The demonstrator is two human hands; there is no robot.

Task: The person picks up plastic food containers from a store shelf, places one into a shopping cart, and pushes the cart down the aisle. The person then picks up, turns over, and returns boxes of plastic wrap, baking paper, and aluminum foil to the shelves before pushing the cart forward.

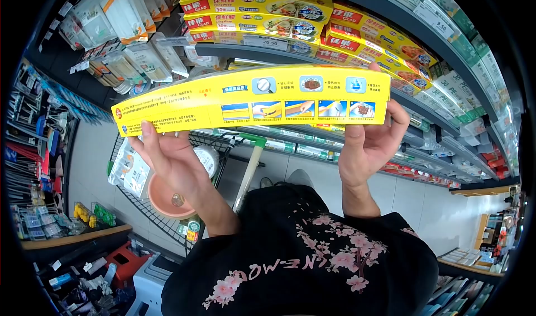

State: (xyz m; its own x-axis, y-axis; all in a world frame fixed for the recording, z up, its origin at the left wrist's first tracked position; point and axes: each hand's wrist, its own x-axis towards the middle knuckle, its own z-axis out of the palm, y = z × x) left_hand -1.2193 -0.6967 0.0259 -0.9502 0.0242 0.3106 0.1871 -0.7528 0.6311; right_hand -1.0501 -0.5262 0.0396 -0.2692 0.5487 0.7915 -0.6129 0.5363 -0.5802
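Note:
A long yellow box point(251, 101), printed with small pictures and rows of text, is held up level across the view, between me and the shelves. My left hand point(170, 154) grips its left end from below, with the thumb on the printed side. At the other end, my right hand point(371, 143) has its thumb at the lower edge and its fingers around the right end. Parts of the fingers are hidden behind the box. Just beyond it, yellow GLAD cling wrap boxes point(254, 9) lie stacked on a shelf.
Below my left hand stands a wire shopping cart point(162, 226) with a green-and-white handle point(254, 154). It holds a pink basin point(167, 196) and a white package point(129, 168). Shelves with packaged goods surround the tiled aisle floor point(424, 204). A red stool point(124, 260) is at lower left.

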